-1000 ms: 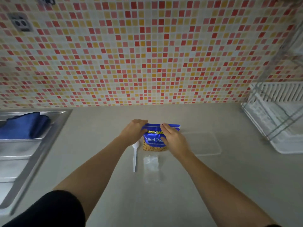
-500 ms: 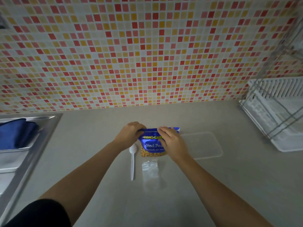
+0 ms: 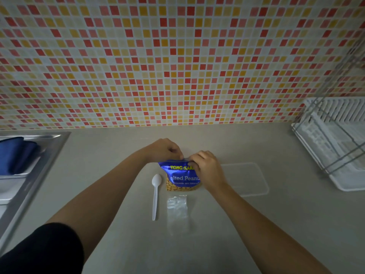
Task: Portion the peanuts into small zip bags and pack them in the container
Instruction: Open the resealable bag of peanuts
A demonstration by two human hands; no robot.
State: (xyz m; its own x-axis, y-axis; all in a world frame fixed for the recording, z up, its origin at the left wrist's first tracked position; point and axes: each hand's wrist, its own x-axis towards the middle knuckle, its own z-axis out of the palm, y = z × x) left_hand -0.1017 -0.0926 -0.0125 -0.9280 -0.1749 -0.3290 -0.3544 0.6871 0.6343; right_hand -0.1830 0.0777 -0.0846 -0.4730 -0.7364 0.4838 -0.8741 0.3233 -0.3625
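A blue peanut bag (image 3: 180, 176) with yellow lettering stands on the counter, peanuts showing through its lower window. My left hand (image 3: 165, 150) pinches the bag's top edge from the left. My right hand (image 3: 206, 168) pinches the same edge from the right and covers the bag's right side. A white plastic spoon (image 3: 156, 194) lies just left of the bag. A small clear zip bag (image 3: 177, 208) lies flat in front of it. A clear rectangular container (image 3: 246, 178) rests to the right, behind my right hand.
A steel sink (image 3: 25, 175) with a blue cloth (image 3: 15, 153) sits at the left. A white dish rack (image 3: 335, 141) with a wire frame stands at the right. The tiled wall (image 3: 177, 62) rises behind the beige counter (image 3: 197, 244).
Both hands have shifted from the bag's sides up to its top edge and now pinch it. The bag stands more upright. The view has tilted slightly.
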